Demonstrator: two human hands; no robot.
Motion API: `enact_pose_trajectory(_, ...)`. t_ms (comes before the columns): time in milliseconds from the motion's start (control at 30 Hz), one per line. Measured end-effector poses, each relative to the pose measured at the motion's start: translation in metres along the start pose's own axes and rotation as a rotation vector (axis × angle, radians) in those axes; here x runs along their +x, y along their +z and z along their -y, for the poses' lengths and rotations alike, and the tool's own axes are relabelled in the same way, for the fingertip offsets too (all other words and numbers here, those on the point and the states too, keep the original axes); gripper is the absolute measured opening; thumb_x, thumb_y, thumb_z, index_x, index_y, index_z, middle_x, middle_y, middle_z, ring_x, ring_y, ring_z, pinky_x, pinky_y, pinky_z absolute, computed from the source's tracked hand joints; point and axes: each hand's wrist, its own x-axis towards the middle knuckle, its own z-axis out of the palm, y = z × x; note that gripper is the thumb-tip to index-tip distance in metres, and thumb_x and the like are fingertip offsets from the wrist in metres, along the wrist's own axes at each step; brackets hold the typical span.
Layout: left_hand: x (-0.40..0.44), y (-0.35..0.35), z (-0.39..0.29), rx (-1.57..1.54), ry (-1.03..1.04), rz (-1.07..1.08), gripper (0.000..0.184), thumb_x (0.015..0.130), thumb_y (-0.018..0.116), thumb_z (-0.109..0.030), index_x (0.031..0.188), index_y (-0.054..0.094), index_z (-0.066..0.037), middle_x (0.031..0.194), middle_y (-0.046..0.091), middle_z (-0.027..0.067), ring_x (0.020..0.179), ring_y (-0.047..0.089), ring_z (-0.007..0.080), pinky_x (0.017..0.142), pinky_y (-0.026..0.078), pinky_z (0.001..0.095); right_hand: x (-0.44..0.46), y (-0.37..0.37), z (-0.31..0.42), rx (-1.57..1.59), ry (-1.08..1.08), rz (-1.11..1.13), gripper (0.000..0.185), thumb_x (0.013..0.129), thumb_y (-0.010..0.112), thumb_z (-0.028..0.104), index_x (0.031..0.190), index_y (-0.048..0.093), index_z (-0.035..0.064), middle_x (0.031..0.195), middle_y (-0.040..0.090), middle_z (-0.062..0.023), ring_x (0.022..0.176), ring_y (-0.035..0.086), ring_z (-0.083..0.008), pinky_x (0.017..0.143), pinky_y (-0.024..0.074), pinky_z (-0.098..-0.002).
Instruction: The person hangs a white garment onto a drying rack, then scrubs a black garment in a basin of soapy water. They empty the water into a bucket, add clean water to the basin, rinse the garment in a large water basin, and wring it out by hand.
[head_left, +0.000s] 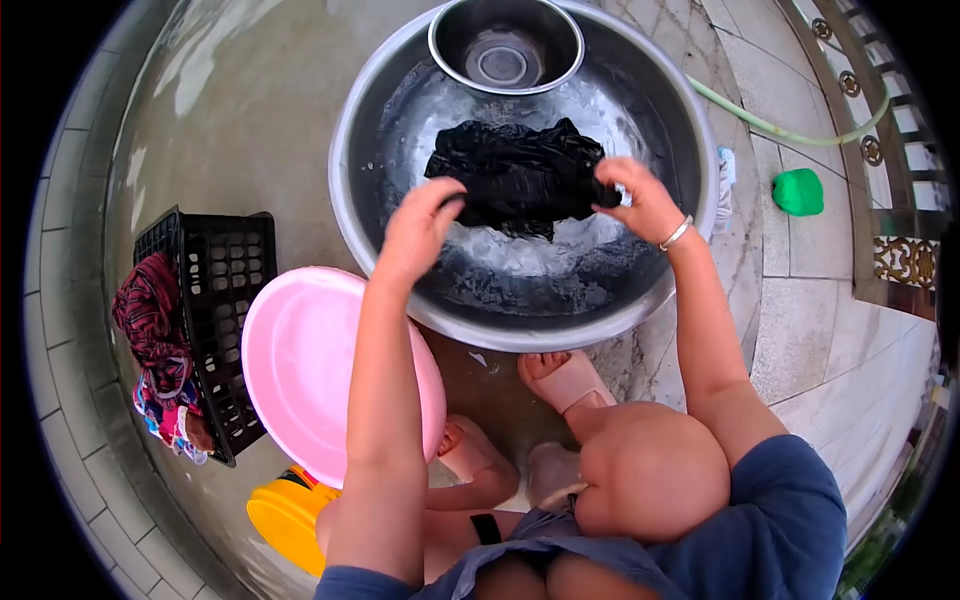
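Note:
A wet black garment (518, 175) is spread out over the water in a large metal basin (352, 200). My left hand (420, 222), slightly blurred, has its fingers closed on the garment's left edge. At the opposite edge, my right hand (640, 202) pinches the fabric, with a silver bangle on that wrist. What sort of garment it is cannot be made out. A smaller steel bowl (447, 62) sits at the basin's far side, beyond the cloth.
A pink basin (290, 400) stands at the left near my legs, beside a black plastic crate (228, 300) with patterned clothes (155, 315) over its side. A yellow object (285, 525) lies below. On the right are a green hose (780, 130) and a green object (797, 192).

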Motion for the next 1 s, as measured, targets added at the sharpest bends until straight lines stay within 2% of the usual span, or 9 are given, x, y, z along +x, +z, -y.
enact_pose_trajectory(133, -0.03, 0.032, 0.003, 0.219, 0.153, 0.222, 0.02, 0.069, 0.062, -0.009, 0.087, 0.056, -0.002, 0.091, 0.055, 0.009, 0.088, 0.052, 0.0236, 0.078, 0.041, 0.029, -0.021, 0.014, -0.016, -0.016, 0.469, 0.368, 0.036, 0.059, 0.059, -0.003, 0.091, 0.046, 0.0069, 0.084, 0.053, -0.0102, 0.077, 0.052, -0.0232, 0.069, 0.0411, -0.0294)
enact_pose_trajectory(167, -0.032, 0.037, 0.008, 0.215, 0.149, 0.224, 0.02, 0.069, 0.062, -0.009, 0.087, 0.056, -0.002, 0.091, 0.055, 0.009, 0.088, 0.052, 0.0236, 0.078, 0.041, 0.029, -0.021, 0.018, -0.02, 0.017, 0.504, 0.444, 0.032, 0.067, 0.061, 0.011, 0.095, 0.046, 0.0073, 0.089, 0.053, -0.0102, 0.077, 0.052, -0.0222, 0.065, 0.0447, -0.0307)
enact_pose_trajectory(267, -0.034, 0.058, 0.022, -0.128, -0.387, 0.185, 0.027, 0.073, 0.062, -0.019, 0.089, 0.054, 0.001, 0.088, 0.052, 0.0085, 0.078, 0.053, 0.0157, 0.065, 0.045, 0.0274, -0.015, 0.034, -0.014, 0.471, 1.054, 0.241, 0.038, 0.073, 0.058, 0.033, 0.1, 0.045, 0.0086, 0.093, 0.051, -0.0107, 0.077, 0.052, -0.022, 0.06, 0.0483, -0.0336)
enact_pose_trajectory(300, -0.033, 0.072, 0.034, -0.193, -0.523, 0.057, 0.032, 0.07, 0.064, -0.023, 0.089, 0.054, 0.0, 0.087, 0.052, 0.0118, 0.08, 0.052, 0.0209, 0.068, 0.044, 0.0298, -0.014, 0.046, -0.011, 0.405, 1.023, 0.262, 0.053, 0.072, 0.054, 0.048, 0.106, 0.043, 0.0078, 0.099, 0.049, -0.0111, 0.081, 0.051, -0.0233, 0.056, 0.0503, -0.0362)
enact_pose_trajectory(467, -0.027, 0.099, 0.015, 0.216, -0.591, -0.163, 0.044, 0.068, 0.063, -0.032, 0.096, 0.046, -0.002, 0.092, 0.05, 0.0175, 0.088, 0.05, 0.0357, 0.074, 0.042, 0.0397, -0.013, 0.106, -0.037, -0.142, 0.691, 0.227, 0.066, 0.065, 0.062, 0.038, 0.109, 0.039, -0.0054, 0.104, 0.05, -0.024, 0.097, 0.05, -0.0344, 0.08, 0.0421, -0.0348)
enact_pose_trajectory(667, -0.024, 0.088, 0.026, 0.247, -0.711, 0.258, 0.04, 0.065, 0.056, -0.018, 0.101, 0.051, -0.002, 0.092, 0.056, 0.0193, 0.095, 0.051, 0.0314, 0.077, 0.041, 0.0361, -0.015, 0.112, -0.022, -0.032, 0.714, 0.32, 0.071, 0.057, 0.065, 0.022, 0.113, 0.035, -0.0098, 0.101, 0.051, -0.0266, 0.097, 0.05, -0.0327, 0.081, 0.0405, -0.0328)
enact_pose_trajectory(733, -0.023, 0.082, 0.029, -0.495, -0.801, 0.111, 0.052, 0.065, 0.055, -0.016, 0.114, 0.043, -0.002, 0.097, 0.055, 0.0141, 0.093, 0.052, 0.0254, 0.074, 0.042, 0.0337, -0.006, 0.107, -0.007, 0.428, 0.777, 0.153, 0.069, 0.057, 0.064, 0.019, 0.112, 0.036, -0.0093, 0.101, 0.052, -0.0231, 0.093, 0.051, -0.028, 0.08, 0.0407, -0.0316)
enact_pose_trajectory(833, -0.001, 0.051, 0.022, -1.202, -0.942, -0.27, 0.019, 0.072, 0.049, -0.008, 0.09, 0.051, -0.006, 0.084, 0.054, 0.006, 0.079, 0.05, 0.0201, 0.069, 0.042, 0.034, 0.037, 0.081, -0.015, 0.428, 0.582, 0.081, 0.057, 0.054, 0.065, 0.021, 0.101, 0.05, -0.0074, 0.095, 0.056, -0.0179, 0.088, 0.053, -0.0247, 0.079, 0.0404, -0.0282)
enact_pose_trajectory(1000, 0.051, -0.023, 0.003, -1.322, -0.756, -0.59, 0.025, 0.074, 0.049, -0.006, 0.099, 0.046, -0.003, 0.098, 0.05, 0.0101, 0.088, 0.051, 0.0228, 0.076, 0.044, 0.0383, 0.117, -0.009, 0.008, 0.508, 0.464, -0.35, 0.034, 0.064, 0.067, 0.029, 0.073, 0.059, -0.0021, 0.063, 0.057, -0.0027, 0.058, 0.05, -0.0076, 0.055, 0.0403, -0.0226)
